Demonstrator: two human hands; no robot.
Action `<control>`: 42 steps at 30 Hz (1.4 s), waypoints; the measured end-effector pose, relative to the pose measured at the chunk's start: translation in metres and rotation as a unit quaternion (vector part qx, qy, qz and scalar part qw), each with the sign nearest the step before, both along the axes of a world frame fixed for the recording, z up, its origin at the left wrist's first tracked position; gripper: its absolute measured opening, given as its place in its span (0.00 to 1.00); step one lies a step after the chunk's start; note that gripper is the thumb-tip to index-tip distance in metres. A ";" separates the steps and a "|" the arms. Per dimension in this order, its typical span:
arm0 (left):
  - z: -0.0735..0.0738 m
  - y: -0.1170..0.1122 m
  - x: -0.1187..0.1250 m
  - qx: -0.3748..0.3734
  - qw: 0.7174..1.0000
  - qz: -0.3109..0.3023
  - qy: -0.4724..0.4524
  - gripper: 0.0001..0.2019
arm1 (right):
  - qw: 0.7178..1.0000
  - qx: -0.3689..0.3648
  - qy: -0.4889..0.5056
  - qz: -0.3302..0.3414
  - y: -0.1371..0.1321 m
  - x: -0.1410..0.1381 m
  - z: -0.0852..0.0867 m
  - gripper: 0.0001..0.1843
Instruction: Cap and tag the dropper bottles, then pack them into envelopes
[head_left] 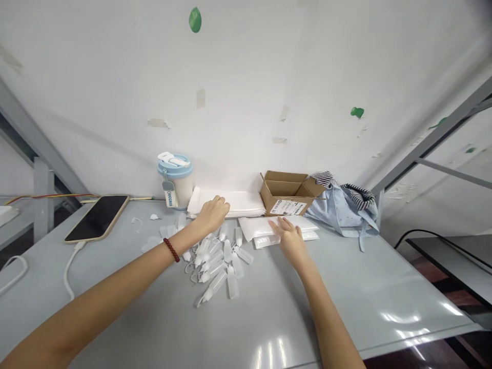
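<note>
The grey surface (357, 297) ends at a front edge running low across the right of the view, with a dark floor (418, 356) beyond it, and its back edge meets a white wall (246, 87) dotted with tape scraps and green marks. Grey metal frame posts (42, 200) stand at the left end. Broad bare grey sheen, with bright glare patches, spreads in front of and to the right of the right forearm.

Along the back stand a cardboard box (288, 193) with open flaps, a light-blue cloth bag (342, 210) to its right, and a blue-lidded tumbler (176, 182) to its left. A phone (97, 218) lies at the left on a white charging cable (69, 271).

The left hand (212, 215), with a red bead bracelet (171, 249) on its wrist, is curled loosely at the front edge of a stack of white packets (226, 201); whether that grip holds anything, I cannot tell. The right hand (290, 241) lies open, its fingers spread on a second, smaller stack of white packets (277, 228). Between and just below the hands lies a loose heap of small clear plastic nozzle bottles (217, 266).
</note>
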State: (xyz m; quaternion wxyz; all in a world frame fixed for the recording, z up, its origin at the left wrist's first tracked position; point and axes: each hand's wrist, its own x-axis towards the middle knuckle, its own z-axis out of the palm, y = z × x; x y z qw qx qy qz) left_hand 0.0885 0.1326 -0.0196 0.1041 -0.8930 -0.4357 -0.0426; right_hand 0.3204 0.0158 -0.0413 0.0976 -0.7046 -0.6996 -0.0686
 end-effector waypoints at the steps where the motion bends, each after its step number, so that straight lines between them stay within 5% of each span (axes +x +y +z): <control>1: 0.000 0.000 0.000 0.007 1.000 -0.001 0.001 0.14 | 1.000 0.005 0.002 0.000 -0.001 0.001 -0.001 0.38; 8: 0.019 -0.013 -0.001 0.099 0.995 -0.015 -0.028 0.07 | 0.995 0.091 0.021 0.027 -0.005 -0.002 0.006 0.32; 13: 0.034 -0.055 -0.011 0.150 0.982 -0.095 -0.066 0.09 | 0.969 0.219 0.020 0.111 -0.012 -0.030 0.015 0.29; 18: 0.021 -0.093 -0.030 0.148 0.946 -0.260 -0.124 0.11 | 0.956 0.233 -0.038 0.173 -0.021 -0.053 0.012 0.29; 21: 0.007 -0.091 -0.047 0.124 0.940 -0.183 -0.258 0.07 | 0.952 0.234 -0.048 0.191 -0.023 -0.056 0.009 0.29; 23: 0.001 -0.083 -0.060 0.082 0.925 -0.034 -0.369 0.10 | 0.952 0.243 -0.054 0.179 -0.022 -0.055 0.008 0.29; 25: -0.002 -0.074 -0.070 -0.051 0.869 0.097 -0.483 0.22 | 0.953 0.250 -0.064 0.160 -0.022 -0.056 0.006 0.29; 27: -0.003 -0.069 -0.078 -0.201 0.803 0.147 -0.542 0.28 | 0.955 0.246 -0.073 0.151 -0.022 -0.058 0.005 0.28; 30: -0.001 -0.066 -0.086 -0.329 0.754 0.130 -0.554 0.25 | 0.959 0.222 -0.075 0.161 -0.025 -0.065 0.005 0.28; 38: 0.002 -0.078 -0.093 -0.469 0.665 0.068 -0.577 0.18 | 0.972 0.112 -0.034 0.206 -0.044 -0.092 0.020 0.40; 42: 0.005 -0.096 -0.084 -0.546 0.654 0.005 -0.524 0.14 | 0.959 0.051 0.009 0.278 -0.051 -0.100 0.026 0.47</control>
